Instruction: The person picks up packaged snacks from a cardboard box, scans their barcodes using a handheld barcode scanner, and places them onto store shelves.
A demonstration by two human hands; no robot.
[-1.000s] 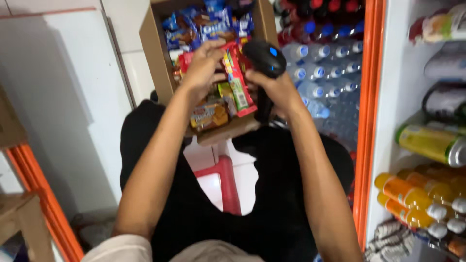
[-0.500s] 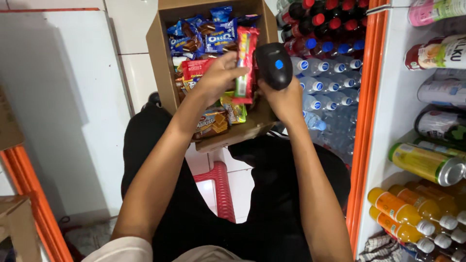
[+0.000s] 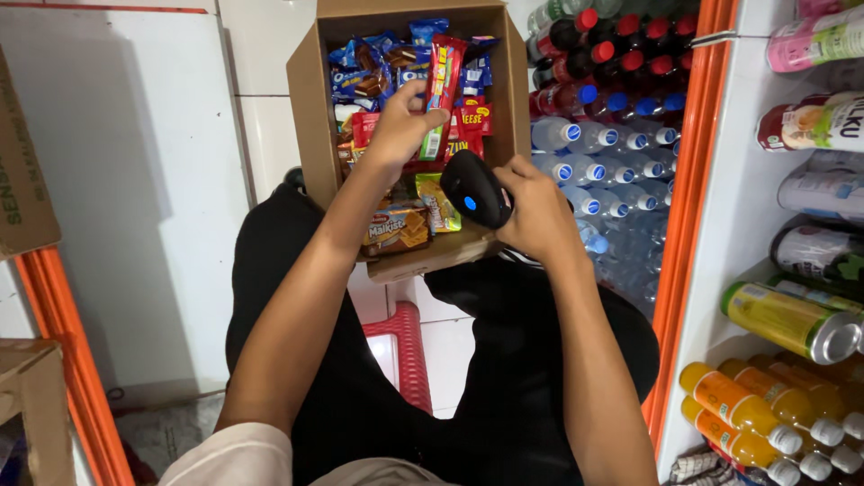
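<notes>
L hand [image 3: 402, 121] over the open cardboard box [image 3: 310, 99], fingers curled narrow round a long red snack pack [image 3: 440, 90]. The pack stands roughly upright, its lower end behind the fingers and its top end clear above them. Thumb side not visible, so grip depth can't be judged.

R hand [image 3: 535, 211] wrapped round a black handheld barcode scanner [image 3: 474, 187], fingers closed on the body. Scanner head w/ blue dot sits just left of the R fingertips, right below the red pack and L hand, near but not touching as far as I can tell. Handle end hidden in the palm.

Box rests on the person's lap, near flap under the scanner. Inside: blue biscuit packs [image 3: 360, 76] up-left of the L fingers, more red packs just right of them, an orange cracker pack [image 3: 396, 229] below the L wrist. Lower layers buried, count unclear.

Right of the R hand: water bottles w/ blue caps [image 3: 594, 144] stacked in shrink wrap, dark soda bottles w/ red caps [image 3: 612, 49] above, upper ones cut by the frame top. Far right: shelf of drink bottles, a green can [image 3: 792, 319] and orange juice bottles [image 3: 738, 409], part cropped at the edge. Red plastic stool [image 3: 400, 346] shows between the knees, mostly hidden by black trousers.
</notes>
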